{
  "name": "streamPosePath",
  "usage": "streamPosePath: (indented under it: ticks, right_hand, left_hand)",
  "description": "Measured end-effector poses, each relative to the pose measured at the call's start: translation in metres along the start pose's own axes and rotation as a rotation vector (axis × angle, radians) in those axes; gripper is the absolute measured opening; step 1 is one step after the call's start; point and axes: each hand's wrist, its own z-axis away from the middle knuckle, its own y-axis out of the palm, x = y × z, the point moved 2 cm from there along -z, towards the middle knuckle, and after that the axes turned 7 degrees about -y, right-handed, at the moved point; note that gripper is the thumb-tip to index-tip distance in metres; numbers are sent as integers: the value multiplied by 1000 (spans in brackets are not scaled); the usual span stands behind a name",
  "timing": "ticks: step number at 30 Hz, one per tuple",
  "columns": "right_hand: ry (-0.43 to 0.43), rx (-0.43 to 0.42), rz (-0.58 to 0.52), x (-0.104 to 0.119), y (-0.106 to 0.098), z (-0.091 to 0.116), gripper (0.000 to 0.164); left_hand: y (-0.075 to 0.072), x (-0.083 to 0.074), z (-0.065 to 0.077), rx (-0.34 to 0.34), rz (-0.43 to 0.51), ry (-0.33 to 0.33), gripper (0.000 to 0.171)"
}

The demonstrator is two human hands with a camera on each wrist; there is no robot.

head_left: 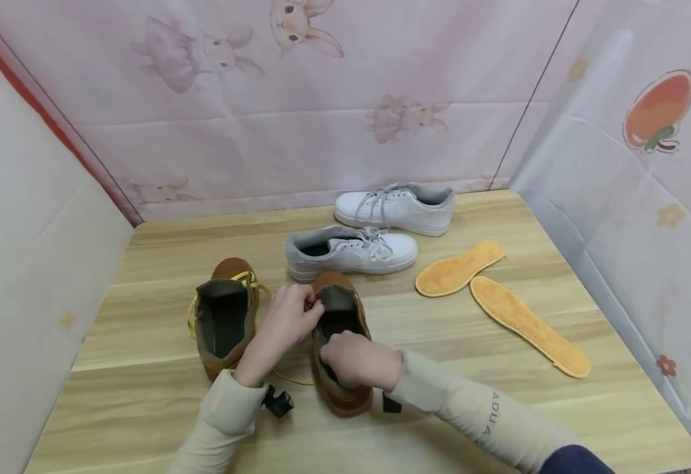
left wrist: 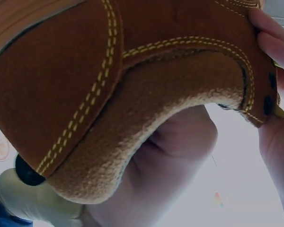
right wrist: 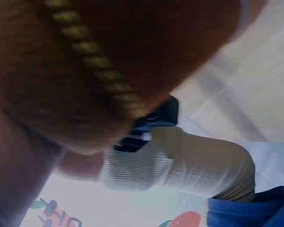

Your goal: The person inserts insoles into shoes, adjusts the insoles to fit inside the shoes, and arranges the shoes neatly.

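Note:
A brown shoe [head_left: 344, 403] with yellow stitching stands on the table, toe pointing away. My left hand [head_left: 291, 315] pinches the left edge of its opening by the lace eyelets; in the left wrist view the fingers [left wrist: 274, 47] lie over the brown upper [left wrist: 180, 21]. My right hand [head_left: 357, 359] reaches down into the opening near the heel, its fingertips hidden inside. Left of it stands the other brown shoe [head_left: 204, 355], its dark inside showing and a yellow lace [head_left: 191, 319] hanging at its side. The right wrist view shows the brown shoe's stitched side [right wrist: 99, 61] up close.
Two white sneakers with grey laces, a nearer one [head_left: 381, 260] and a farther one [head_left: 405, 210], lie behind the brown shoes. To the right are two orange insoles, a shorter-looking one [head_left: 455, 271] and a longer one [head_left: 526, 322]. Printed cloth walls [head_left: 298, 151] surround the wooden table [head_left: 428, 329].

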Motion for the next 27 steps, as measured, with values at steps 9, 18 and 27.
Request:
streamPosePath:
  ticks: [9,18,27]
  right_hand:
    - [37,-71,-37,-10,-21,-5,11]
    - [-19,-92,50,-15,-17,-14,17]
    - [-20,-177,22,-18,-22,-6,9]
  left_hand:
    - [-1,1,0,-1,0,25,30]
    - [0,0,-1,-16,6,45,29]
    - [-1,1,0,-20,4,24,29]
